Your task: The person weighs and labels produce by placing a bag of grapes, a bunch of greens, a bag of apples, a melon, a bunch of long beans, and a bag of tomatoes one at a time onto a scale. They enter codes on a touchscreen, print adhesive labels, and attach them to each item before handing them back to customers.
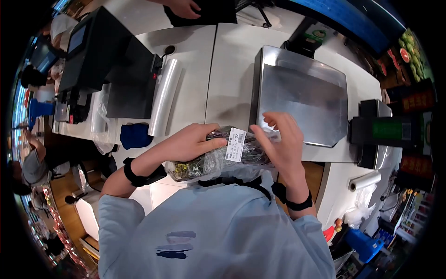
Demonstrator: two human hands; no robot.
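Note:
A clear plastic bag of purple-stemmed greens with small yellow flowers (193,168) lies across my front, at the near edge of the counter. On its upper side sits a white printed price label (235,145). My left hand (203,138) grips the bag's top left of the label, thumb stretched towards the label's edge. At the bag's right end is my right hand (282,142), its thumb along the plastic and its fingers apart and slightly bent in the air. Both wrists wear black bands.
Beyond my right hand stands a weighing scale with a steel platter (304,97). A roll of clear film (166,97) lies by a black machine (132,76) on the left, near a dark blue cloth (135,136). Across the counter (232,51) a person's hand (185,8) shows.

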